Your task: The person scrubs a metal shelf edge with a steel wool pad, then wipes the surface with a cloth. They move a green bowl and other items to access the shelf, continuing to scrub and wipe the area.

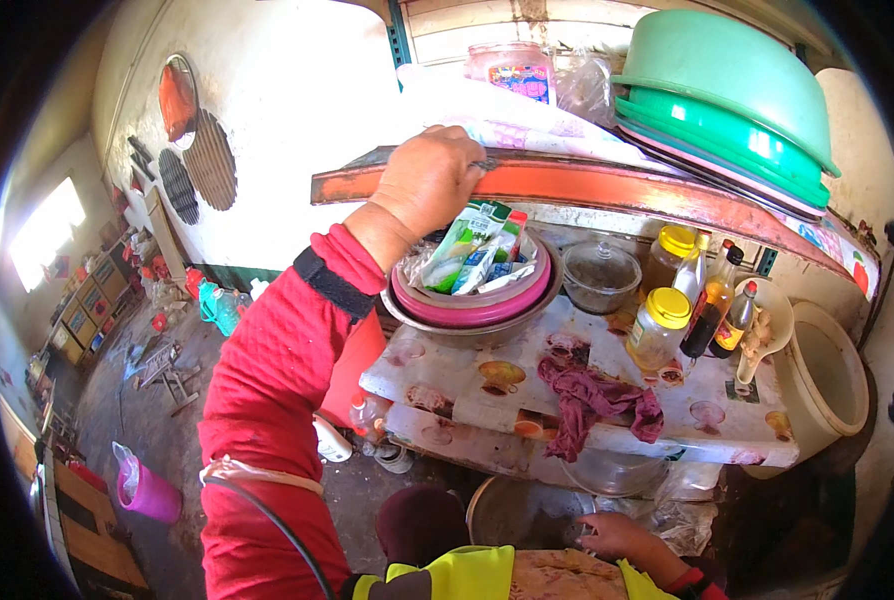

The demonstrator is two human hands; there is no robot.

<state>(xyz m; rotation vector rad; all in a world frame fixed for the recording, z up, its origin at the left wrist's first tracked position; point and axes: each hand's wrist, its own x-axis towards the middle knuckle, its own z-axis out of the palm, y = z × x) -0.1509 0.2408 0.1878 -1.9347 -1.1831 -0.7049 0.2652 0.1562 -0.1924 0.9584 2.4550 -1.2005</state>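
My left hand [433, 174], in a red sleeve with a dark strap, grips the front edge of an orange-brown wooden shelf [567, 180]. Something small and dark shows by its fingers, too hidden to name. Below that hand, a pink-rimmed basin [469, 306] holds plastic packets [466, 247]. My right hand [618, 536] is low in front of me, its fingers at the rim of a wide metal pot [526, 510] under the table. Whether it holds anything is unclear. A crumpled purple cloth [601, 401] hangs over the edge of the patterned table [484, 379].
Green plastic basins [724, 97] and a plastic jar [513, 67] stand on the shelf. On the table are a lidded glass bowl [601, 274], yellow-lidded jars [661, 322] and sauce bottles [706, 315]. A pale bucket [829, 375] stands right; a pink bin [151, 491] stands left.
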